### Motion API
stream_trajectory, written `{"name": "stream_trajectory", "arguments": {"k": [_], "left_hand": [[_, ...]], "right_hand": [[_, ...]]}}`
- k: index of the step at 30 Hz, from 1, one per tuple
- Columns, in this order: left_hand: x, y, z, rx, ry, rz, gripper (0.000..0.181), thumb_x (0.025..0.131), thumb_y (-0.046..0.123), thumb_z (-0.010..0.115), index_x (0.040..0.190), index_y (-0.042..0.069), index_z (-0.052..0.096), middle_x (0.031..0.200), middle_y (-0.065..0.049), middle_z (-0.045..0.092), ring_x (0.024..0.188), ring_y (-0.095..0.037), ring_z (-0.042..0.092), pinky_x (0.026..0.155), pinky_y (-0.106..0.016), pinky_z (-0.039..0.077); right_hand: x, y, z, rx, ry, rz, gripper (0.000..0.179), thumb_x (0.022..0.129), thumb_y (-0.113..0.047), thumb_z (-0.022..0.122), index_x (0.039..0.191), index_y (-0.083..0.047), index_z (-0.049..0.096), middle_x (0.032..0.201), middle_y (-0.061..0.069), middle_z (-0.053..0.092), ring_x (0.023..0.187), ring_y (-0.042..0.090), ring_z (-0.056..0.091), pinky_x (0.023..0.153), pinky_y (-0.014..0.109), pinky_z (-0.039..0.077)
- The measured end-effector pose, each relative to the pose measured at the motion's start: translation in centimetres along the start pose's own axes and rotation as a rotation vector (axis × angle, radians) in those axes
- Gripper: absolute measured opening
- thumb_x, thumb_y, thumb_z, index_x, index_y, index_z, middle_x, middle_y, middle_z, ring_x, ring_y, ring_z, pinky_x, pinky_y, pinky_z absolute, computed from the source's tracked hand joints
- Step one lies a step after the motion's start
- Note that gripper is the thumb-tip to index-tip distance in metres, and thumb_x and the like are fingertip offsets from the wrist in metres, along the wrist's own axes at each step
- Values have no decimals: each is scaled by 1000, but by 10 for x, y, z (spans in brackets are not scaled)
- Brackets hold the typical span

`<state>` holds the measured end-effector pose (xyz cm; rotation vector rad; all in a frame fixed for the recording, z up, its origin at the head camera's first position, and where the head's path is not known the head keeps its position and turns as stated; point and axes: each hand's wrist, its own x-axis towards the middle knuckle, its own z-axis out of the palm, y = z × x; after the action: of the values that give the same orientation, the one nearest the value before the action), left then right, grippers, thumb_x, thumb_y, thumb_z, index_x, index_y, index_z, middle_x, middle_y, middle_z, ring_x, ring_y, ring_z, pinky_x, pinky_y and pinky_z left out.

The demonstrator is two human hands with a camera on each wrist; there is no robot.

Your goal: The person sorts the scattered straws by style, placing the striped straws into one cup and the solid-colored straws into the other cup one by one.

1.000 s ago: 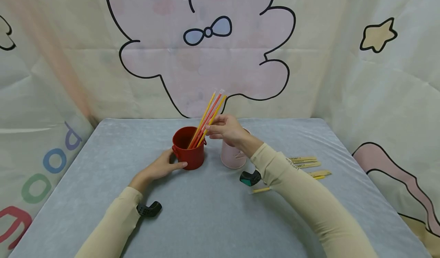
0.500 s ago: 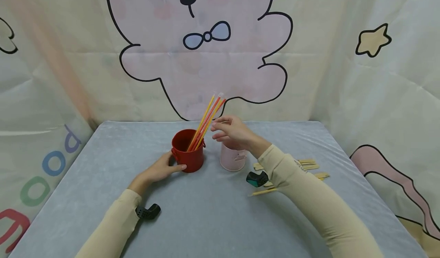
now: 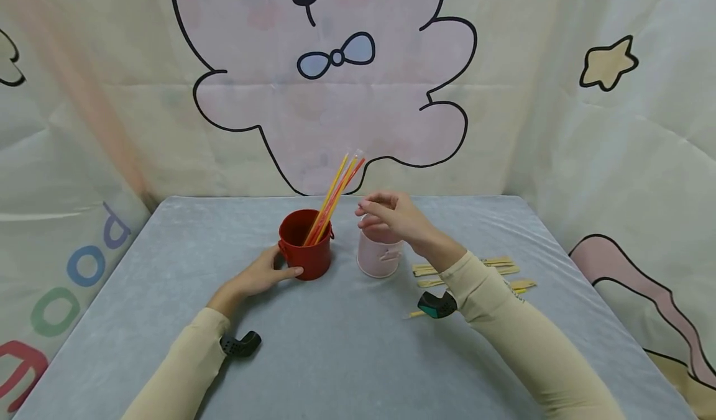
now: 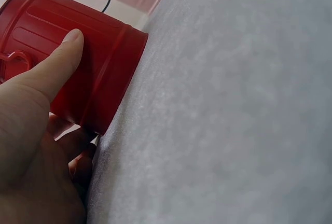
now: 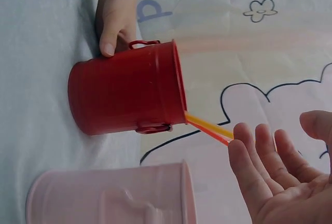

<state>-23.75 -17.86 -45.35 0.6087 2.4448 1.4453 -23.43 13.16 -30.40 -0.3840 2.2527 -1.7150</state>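
A small red bucket with side handles stands upright on the table. My left hand holds it low on its left side; in the left wrist view the thumb lies along the wall and the other fingers are partly hidden behind it. Several thin yellow and red straws, seemingly in clear wrappers, lean to the right out of the bucket. Above the pale pink bucket hovers my right hand, apart from the straws. Its fingers are loosely bent in the right wrist view, with nothing between them.
Several flat pale-yellow packets lie on the table right of the pink bucket, partly covered by the right sleeve. One thin yellow stick lies nearer the front. A printed curtain hangs behind the grey-blue tablecloth.
My right hand has let go of the straws and drawn back to the right, over the pink bucket. The straws have settled slightly in the red bucket. My left hand stays put.
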Motion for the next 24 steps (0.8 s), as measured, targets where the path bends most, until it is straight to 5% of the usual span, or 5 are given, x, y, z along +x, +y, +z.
{"name": "stream_trajectory", "arguments": {"k": [9, 18, 24], "left_hand": [[0, 2, 0, 0, 4, -11, 73, 88, 34, 69, 148, 15, 32, 154, -8, 37, 148, -33, 25, 120, -61, 20], [0, 0, -1, -8, 3, -16, 74, 88, 35, 69, 148, 15, 32, 155, -7, 37, 148, -33, 24, 120, -61, 19], [1, 1, -2, -17, 4, -10, 71, 88, 33, 70, 147, 15, 35, 152, -7, 41, 146, -31, 28, 120, -60, 20]], "right_hand": [[-24, 11, -22, 79, -65, -134, 30, 99, -21, 53, 117, 3, 57, 105, 1, 69, 90, 12, 71, 87, 28, 58], [-49, 38, -51, 28, -148, -189, 31, 101, -18, 50, 121, 4, 55, 113, 8, 66, 97, 16, 70, 89, 32, 58], [-63, 66, -79, -43, -198, -201, 24, 100, -10, 49, 120, 1, 56, 110, -3, 67, 99, 15, 70, 88, 30, 59]]}}
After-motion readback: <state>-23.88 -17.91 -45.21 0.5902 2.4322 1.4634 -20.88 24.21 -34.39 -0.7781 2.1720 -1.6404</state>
